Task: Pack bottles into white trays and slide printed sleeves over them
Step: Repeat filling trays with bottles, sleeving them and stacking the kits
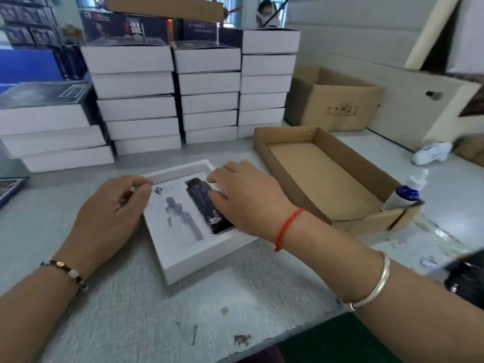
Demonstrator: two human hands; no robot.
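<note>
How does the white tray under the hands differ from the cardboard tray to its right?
The white tray is white, while the cardboard tray is brown. The white tray holds a dark bottle in a slot; the cardboard tray's floor shows bare. Both hands touch the white tray; neither touches the cardboard tray. Both are open-topped and rest on the table.

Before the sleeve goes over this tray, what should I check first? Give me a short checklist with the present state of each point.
1. Dark bottle lies in its slot in the tray: ok.
2. Bottle pressed fully flat: cannot tell, the right hand covers part of it.
3. Printed card lies flat in the tray: cannot tell, the left hand holds its left edge.
4. Tray rests flat on the table: ok.
5. Hands off the tray so a sleeve can slide on: not ok, both touch it.
6. A sleeve within reach: cannot tell.
</note>
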